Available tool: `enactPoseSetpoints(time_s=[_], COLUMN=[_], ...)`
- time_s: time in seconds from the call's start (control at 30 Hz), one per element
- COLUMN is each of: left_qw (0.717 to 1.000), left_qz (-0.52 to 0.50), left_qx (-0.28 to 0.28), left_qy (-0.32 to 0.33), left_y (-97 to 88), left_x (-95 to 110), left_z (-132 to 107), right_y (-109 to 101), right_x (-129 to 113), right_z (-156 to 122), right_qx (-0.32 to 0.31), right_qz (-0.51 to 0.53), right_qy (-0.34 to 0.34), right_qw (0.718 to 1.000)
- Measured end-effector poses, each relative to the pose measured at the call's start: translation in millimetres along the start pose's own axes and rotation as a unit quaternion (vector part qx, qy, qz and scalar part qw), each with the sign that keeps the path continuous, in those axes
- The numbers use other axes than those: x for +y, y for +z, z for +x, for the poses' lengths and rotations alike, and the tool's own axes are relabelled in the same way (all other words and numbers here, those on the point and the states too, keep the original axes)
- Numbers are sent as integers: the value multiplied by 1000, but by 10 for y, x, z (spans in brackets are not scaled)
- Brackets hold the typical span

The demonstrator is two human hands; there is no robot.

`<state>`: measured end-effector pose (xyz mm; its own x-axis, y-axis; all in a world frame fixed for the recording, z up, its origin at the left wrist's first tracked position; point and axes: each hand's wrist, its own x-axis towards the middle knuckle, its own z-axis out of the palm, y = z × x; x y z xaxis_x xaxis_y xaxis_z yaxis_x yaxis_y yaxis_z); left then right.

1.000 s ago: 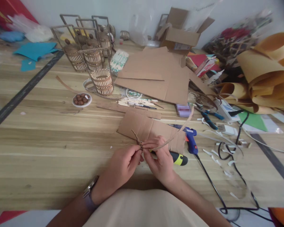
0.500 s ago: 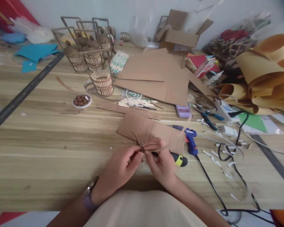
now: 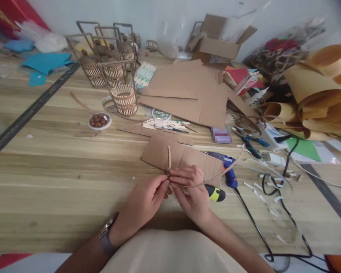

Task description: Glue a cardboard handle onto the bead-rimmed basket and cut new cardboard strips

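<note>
Close to the table's front edge, my left hand (image 3: pixel 147 195) and my right hand (image 3: pixel 190 191) meet, both pinching a thin brown cardboard strip (image 3: pixel 169 157). One end of the strip stands up between the fingertips; a long thin tail curves out past my right hand to the right. Its middle is hidden by my fingers. Just beyond lies a flat cardboard piece (image 3: pixel 182 153). A cutter with a black and yellow handle (image 3: pixel 216 193) lies partly under my right hand. Right of the cardboard rests a blue glue gun (image 3: pixel 229 167) with its black cord.
Several stick-sided baskets with tall handles (image 3: pixel 124 100) stand back left, near a small bowl of brown balls (image 3: pixel 99 121). Large cardboard sheets (image 3: pixel 184 81) and loose sticks (image 3: pixel 165 124) lie mid-table. Pliers (image 3: pixel 251 147), cords and rolled brown paper (image 3: pixel 318 91) occupy the right.
The strip's free end has swung from leaning left to nearly upright. Its tail now arcs farther out to the right. Both hands stay pinched together in nearly the same place.
</note>
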<state>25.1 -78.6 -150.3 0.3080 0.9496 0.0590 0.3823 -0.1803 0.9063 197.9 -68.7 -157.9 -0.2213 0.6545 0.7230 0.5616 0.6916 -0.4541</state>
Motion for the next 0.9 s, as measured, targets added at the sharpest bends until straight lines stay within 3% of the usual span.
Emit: enactPoseSetpoints(time_s=[0.4,0.9], left_qw=[999,989], left_qz=[8,-118], left_qx=[-20,17], left_qy=[34,-88], left_y=[21,48], left_x=[26,41], left_z=[-5,49], right_y=[-13,-4], right_x=[-36,-58], right_z=[-1,-29], right_qx=[5,-3], right_qz=[-22,-79], right_qy=[39,-2], right_qw=[999,997])
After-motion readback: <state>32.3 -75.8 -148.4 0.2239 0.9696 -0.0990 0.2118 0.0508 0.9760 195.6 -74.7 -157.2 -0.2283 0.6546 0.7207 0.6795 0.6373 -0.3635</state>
